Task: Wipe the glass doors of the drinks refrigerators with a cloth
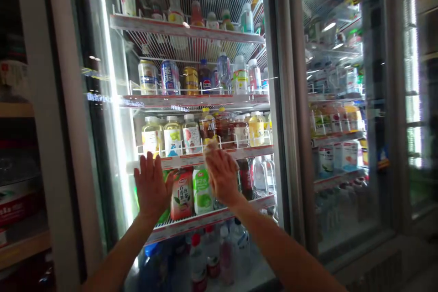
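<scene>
My left hand (152,187) is raised with its palm toward the glass door of a lit drinks fridge, fingers stretched and spread, holding nothing. To its right, my right hand (222,173) presses a pale, crumpled cloth (211,147) toward the same glass; only the cloth's edges show around the fingers. Behind the glass, between my hands, stand a red drink carton (182,195) and a green-and-white carton (202,191). Bottles with yellow caps (207,125) are on the shelf just above my right hand.
Wire shelves hold several rows of bottles and cans (170,76). A metal door frame (296,100) separates this fridge from a second glass-fronted one (342,146) at right. Wooden shelving (20,110) with goods stands at left. More bottles (197,260) sit at the fridge bottom.
</scene>
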A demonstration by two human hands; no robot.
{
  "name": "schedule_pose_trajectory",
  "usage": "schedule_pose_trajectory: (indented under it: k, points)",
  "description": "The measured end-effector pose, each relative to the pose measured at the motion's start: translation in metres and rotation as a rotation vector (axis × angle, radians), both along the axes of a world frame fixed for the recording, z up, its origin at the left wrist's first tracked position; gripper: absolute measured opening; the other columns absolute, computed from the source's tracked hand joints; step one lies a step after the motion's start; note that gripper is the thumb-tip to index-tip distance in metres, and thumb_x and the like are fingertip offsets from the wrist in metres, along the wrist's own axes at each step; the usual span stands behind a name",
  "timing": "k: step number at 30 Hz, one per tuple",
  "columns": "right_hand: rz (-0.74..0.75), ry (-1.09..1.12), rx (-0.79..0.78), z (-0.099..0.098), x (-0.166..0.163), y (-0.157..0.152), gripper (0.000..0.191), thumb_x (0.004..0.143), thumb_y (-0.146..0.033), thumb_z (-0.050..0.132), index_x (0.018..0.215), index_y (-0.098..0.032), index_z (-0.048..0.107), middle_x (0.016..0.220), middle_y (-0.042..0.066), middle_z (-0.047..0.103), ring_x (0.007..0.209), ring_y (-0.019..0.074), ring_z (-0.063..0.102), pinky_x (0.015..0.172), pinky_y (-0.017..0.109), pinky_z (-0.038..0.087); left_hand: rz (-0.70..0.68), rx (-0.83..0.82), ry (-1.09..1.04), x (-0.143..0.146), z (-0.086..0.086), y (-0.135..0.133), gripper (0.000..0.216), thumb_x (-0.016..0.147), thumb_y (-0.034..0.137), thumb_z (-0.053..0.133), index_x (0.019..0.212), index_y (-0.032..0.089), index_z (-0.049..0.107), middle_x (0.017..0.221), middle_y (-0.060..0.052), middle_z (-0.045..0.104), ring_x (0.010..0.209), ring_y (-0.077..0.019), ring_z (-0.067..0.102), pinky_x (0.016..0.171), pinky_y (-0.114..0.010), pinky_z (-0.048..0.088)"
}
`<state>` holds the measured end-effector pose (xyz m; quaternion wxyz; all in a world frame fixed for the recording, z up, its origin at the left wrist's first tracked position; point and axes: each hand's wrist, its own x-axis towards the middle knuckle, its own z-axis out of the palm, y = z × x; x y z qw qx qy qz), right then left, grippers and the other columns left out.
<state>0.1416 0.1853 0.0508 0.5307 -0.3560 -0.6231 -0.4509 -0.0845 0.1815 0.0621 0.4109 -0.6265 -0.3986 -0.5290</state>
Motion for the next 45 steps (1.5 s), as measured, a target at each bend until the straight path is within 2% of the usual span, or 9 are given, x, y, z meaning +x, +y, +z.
schedule_pose_trajectory:
  k: [3,8,15,20,22,28,34,40,45]
  points:
    - [-0.002,-0.070,-0.013,-0.010,0.016,-0.001,0.051,0.087,-0.020,0.041,0.138,-0.022,0.038,0.142,0.007,0.041,0.136,0.0228,0.026,0.108,0.044,0.028,-0.007,-0.021,0.012,0.000,-0.009,-0.001,0.065,0.089,0.033,0.039,0.145,0.021,0.007,0.150,-0.015,0.017,0.140,-0.0281,0.010,0.110,-0.054,0.016]
    - [-0.143,0.494,0.107,-0.002,0.089,0.006,0.051,0.091,-0.021,0.031,0.141,-0.013,0.031,0.144,0.017,0.033,0.134,0.0266,0.030,0.103,0.050,0.033,0.004,0.006,0.000,0.006,-0.019,0.003,0.066,0.089,0.031,0.039,0.145,0.019,0.004,0.150,-0.016,0.017,0.140,-0.0283,0.009,0.110,-0.055,0.013]
    - [-0.009,-0.065,-0.083,-0.023,0.025,-0.002,0.051,0.086,-0.021,0.041,0.137,-0.023,0.039,0.143,0.007,0.039,0.138,0.0243,0.023,0.109,0.048,0.026,-0.041,-0.045,-0.017,0.010,-0.025,-0.002,0.065,0.089,0.034,0.040,0.145,0.021,0.009,0.150,-0.014,0.016,0.140,-0.0281,0.009,0.111,-0.054,0.013]
    - [-0.160,0.393,0.052,-0.021,0.091,0.001,0.051,0.090,-0.021,0.034,0.140,-0.015,0.032,0.143,0.016,0.036,0.135,0.0254,0.029,0.102,0.049,0.035,-0.029,-0.040,0.019,0.015,-0.035,-0.002,0.067,0.089,0.030,0.042,0.145,0.022,0.006,0.151,-0.014,0.016,0.140,-0.0284,0.008,0.110,-0.057,0.014]
    - [-0.169,0.490,0.071,-0.021,0.087,0.003,0.051,0.091,-0.020,0.032,0.141,-0.013,0.031,0.144,0.017,0.034,0.135,0.0263,0.029,0.102,0.051,0.035,-0.022,-0.044,-0.002,0.016,-0.036,-0.001,0.067,0.089,0.030,0.041,0.145,0.022,0.005,0.151,-0.015,0.015,0.140,-0.0297,0.008,0.109,-0.059,0.014]
    - [0.005,-0.066,-0.072,-0.043,0.031,-0.004,0.051,0.085,-0.019,0.043,0.136,-0.023,0.040,0.141,0.008,0.042,0.136,0.0239,0.026,0.108,0.047,0.028,-0.039,-0.062,-0.004,0.014,-0.040,-0.003,0.066,0.088,0.031,0.041,0.144,0.023,0.008,0.151,-0.013,0.015,0.140,-0.0292,0.011,0.110,-0.057,0.016]
    - [-0.142,0.455,0.080,-0.041,0.087,-0.001,0.053,0.090,-0.021,0.033,0.143,-0.015,0.027,0.144,0.017,0.033,0.134,0.0267,0.031,0.103,0.050,0.035,-0.029,-0.069,0.018,0.017,-0.046,-0.005,0.067,0.089,0.028,0.040,0.144,0.025,0.003,0.152,-0.012,0.013,0.140,-0.0290,0.008,0.110,-0.057,0.015]
    - [0.002,-0.050,-0.080,-0.071,0.037,-0.010,0.051,0.086,-0.017,0.042,0.137,-0.025,0.040,0.140,0.007,0.043,0.135,0.0240,0.029,0.108,0.047,0.029,-0.027,-0.053,0.052,0.022,-0.061,-0.005,0.066,0.089,0.027,0.040,0.145,0.023,0.005,0.151,-0.013,0.017,0.140,-0.0260,0.009,0.111,-0.054,0.015]
    - [-0.125,0.325,0.018,-0.073,0.078,-0.005,0.056,0.089,-0.020,0.038,0.144,-0.019,0.025,0.147,0.014,0.030,0.135,0.0273,0.029,0.103,0.051,0.035,-0.009,-0.063,0.087,0.024,-0.078,-0.007,0.067,0.088,0.025,0.041,0.144,0.024,0.005,0.149,-0.012,0.022,0.140,-0.0245,0.011,0.111,-0.051,0.017]
